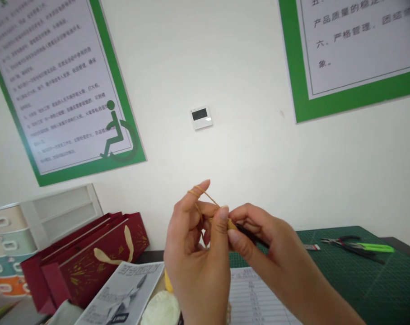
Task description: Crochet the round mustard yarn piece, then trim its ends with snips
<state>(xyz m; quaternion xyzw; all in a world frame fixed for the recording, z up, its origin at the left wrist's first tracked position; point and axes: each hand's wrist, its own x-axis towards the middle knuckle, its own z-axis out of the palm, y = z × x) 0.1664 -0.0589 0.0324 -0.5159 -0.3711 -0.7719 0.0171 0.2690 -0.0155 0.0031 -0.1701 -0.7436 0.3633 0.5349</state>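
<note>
My left hand [198,246] is raised in the middle of the view, its thumb and fingers pinching a small piece of mustard-yellow crochet work [231,224]. Yellow yarn [210,197] loops round the raised index finger and runs down to the piece. In my right hand [269,234], closed beside the left, is a crochet hook with a dark handle [254,236]. The hook's tip is hidden behind the fingers at the piece. Most of the crochet work is covered by my left thumb.
Below the hands lies a printed sheet [255,298] on a green cutting mat [354,280]. Pliers [349,246] and a bright green-handled tool [377,248] rest at right. Dark red paper bags [90,266], a grey leaflet [123,293] and small drawers [10,248] stand at left.
</note>
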